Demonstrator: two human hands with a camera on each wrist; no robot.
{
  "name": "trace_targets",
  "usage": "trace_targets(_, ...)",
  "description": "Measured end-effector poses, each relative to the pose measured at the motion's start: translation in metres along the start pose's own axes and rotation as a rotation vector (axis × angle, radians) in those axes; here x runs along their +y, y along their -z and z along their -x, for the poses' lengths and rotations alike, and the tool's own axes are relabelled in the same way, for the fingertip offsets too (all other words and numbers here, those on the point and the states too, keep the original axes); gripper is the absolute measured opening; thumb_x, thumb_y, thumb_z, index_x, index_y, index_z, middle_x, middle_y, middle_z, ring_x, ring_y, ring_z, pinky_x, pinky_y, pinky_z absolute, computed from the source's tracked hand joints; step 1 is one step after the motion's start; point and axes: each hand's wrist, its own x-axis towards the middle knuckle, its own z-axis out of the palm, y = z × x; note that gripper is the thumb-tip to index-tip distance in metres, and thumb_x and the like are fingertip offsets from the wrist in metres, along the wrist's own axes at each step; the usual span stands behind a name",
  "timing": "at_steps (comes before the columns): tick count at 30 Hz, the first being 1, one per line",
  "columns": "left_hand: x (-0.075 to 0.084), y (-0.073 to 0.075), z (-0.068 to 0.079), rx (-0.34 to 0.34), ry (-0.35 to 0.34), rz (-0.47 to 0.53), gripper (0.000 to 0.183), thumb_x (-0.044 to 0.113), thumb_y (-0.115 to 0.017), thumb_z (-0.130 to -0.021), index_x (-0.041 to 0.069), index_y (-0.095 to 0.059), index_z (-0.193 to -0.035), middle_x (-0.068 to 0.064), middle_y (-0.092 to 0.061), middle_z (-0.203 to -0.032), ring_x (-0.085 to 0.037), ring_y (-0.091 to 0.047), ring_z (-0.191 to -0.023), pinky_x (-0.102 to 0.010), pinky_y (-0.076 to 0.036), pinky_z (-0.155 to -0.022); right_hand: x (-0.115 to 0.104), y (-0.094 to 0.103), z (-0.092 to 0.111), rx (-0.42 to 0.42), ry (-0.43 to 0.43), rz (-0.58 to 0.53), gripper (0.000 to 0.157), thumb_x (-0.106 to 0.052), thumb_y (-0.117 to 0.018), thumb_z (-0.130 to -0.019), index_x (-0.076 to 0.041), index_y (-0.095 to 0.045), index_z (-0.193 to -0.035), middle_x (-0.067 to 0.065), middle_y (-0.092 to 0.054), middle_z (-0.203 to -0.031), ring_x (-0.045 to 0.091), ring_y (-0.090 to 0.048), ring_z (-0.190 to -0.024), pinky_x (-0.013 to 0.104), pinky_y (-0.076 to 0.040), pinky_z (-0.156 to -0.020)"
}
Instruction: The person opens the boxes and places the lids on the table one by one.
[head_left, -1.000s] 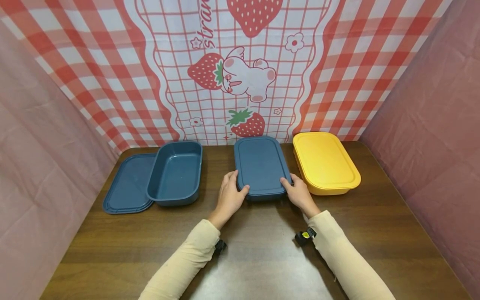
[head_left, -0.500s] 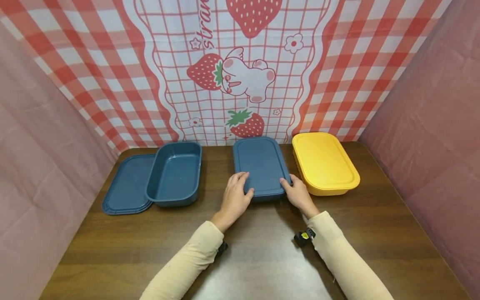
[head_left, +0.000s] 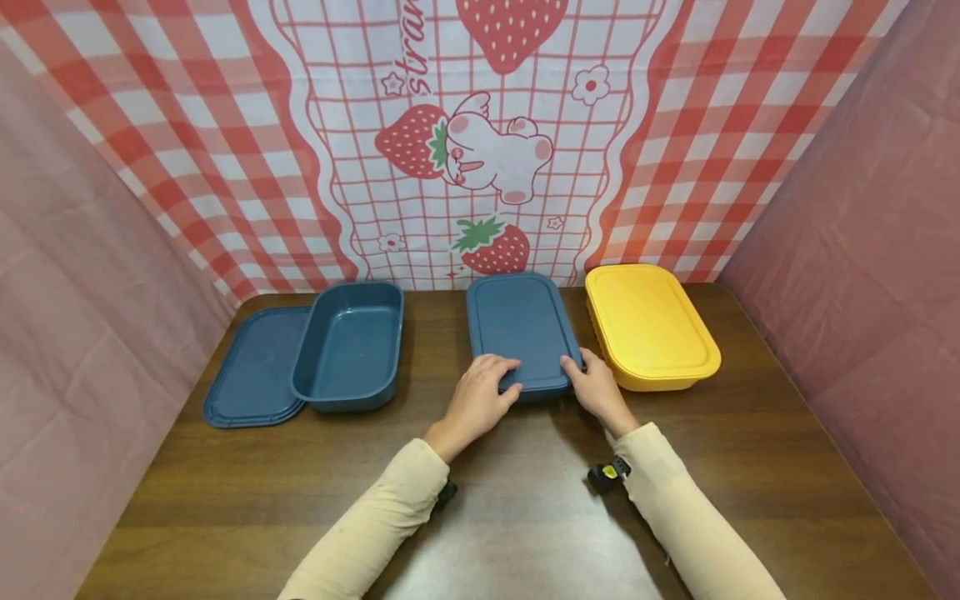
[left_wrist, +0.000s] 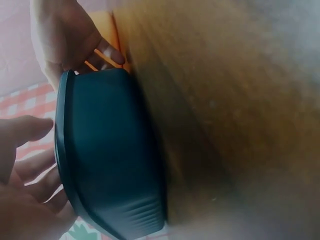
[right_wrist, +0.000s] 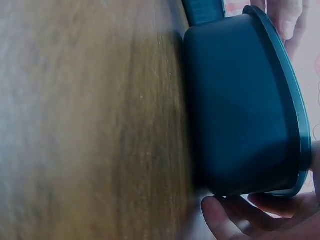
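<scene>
In the head view, a blue lidded food container [head_left: 521, 325] stands at the back middle of the table. My left hand [head_left: 480, 396] is over its near left corner, fingertips on or just above the lid and the thumb near the front rim. My right hand [head_left: 597, 387] grips the near right corner, thumb on the lid and fingers along the side. The right wrist view shows those fingers [right_wrist: 235, 215] against the container wall [right_wrist: 240, 105]. From the left wrist view, the lid rim [left_wrist: 61, 135] looks seated on the container. What is inside is hidden.
An open blue container [head_left: 352, 346] stands at left, partly covering a loose blue lid [head_left: 251, 367]. A yellow lidded container [head_left: 652, 325] is close beside my right hand. Behind the wooden table [head_left: 495, 517] hangs a strawberry-print cloth [head_left: 480, 167]; pink cloth [head_left: 855, 275] lines the sides.
My left hand has left the container's left side and moved right and nearer, over the lid's front left corner. The right hand and the containers stay in place.
</scene>
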Motion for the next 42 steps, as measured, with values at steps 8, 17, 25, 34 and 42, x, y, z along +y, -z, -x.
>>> trace_targets(8, 0.004, 0.002, -0.001, -0.052, -0.046, -0.089, 0.034, 0.027, -0.07, -0.09, 0.008, -0.069, -0.118, -0.006, -0.065, -0.117, -0.025, -0.056, -0.116, -0.037, -0.045, -0.104, -0.001, -0.002, 0.0, 0.002, -0.012, 0.004, 0.065, -0.036, -0.041, -0.104, 0.01, -0.027, -0.148, 0.032, -0.034, -0.15, 0.045, -0.033, -0.141, 0.056, -0.029, -0.116)
trace_targets(17, 0.005, -0.004, 0.001, -0.009, -0.11, -0.17, 0.029, 0.026, -0.072, -0.089, 0.011, -0.071, -0.113, -0.005, -0.064, -0.115, -0.024, -0.056, -0.113, -0.036, -0.046, -0.101, -0.001, -0.002, 0.001, 0.02, 0.002, -0.001, 0.062, -0.035, -0.042, -0.103, 0.009, -0.032, -0.146, 0.032, -0.042, -0.145, 0.044, -0.04, -0.136, 0.056, -0.033, -0.113)
trace_targets(25, 0.009, -0.005, 0.002, 0.012, -0.152, -0.25, 0.024, 0.025, -0.072, -0.088, 0.014, -0.073, -0.11, -0.005, -0.065, -0.114, -0.025, -0.058, -0.111, -0.036, -0.047, -0.101, -0.001, -0.003, 0.0, 0.048, 0.023, -0.022, 0.053, -0.033, -0.045, -0.103, 0.006, -0.043, -0.139, 0.029, -0.054, -0.134, 0.04, -0.051, -0.126, 0.054, -0.04, -0.108)
trace_targets(34, 0.012, -0.005, 0.001, 0.01, -0.172, -0.27, 0.02, 0.021, -0.071, -0.089, 0.015, -0.073, -0.108, -0.006, -0.066, -0.113, -0.026, -0.059, -0.111, -0.037, -0.049, -0.101, -0.003, -0.001, 0.0, 0.043, 0.022, -0.019, 0.056, -0.033, -0.045, -0.103, 0.007, -0.04, -0.142, 0.031, -0.05, -0.138, 0.042, -0.048, -0.129, 0.055, -0.038, -0.109)
trace_targets(42, 0.012, -0.007, 0.001, 0.019, -0.187, -0.294, 0.019, 0.02, -0.072, -0.088, 0.014, -0.073, -0.107, -0.002, -0.065, -0.102, -0.02, -0.058, -0.096, -0.032, -0.049, -0.09, 0.0, -0.001, 0.0, 0.048, 0.02, -0.02, 0.053, -0.034, -0.045, -0.103, 0.005, -0.044, -0.139, 0.029, -0.055, -0.133, 0.04, -0.052, -0.124, 0.054, -0.042, -0.105)
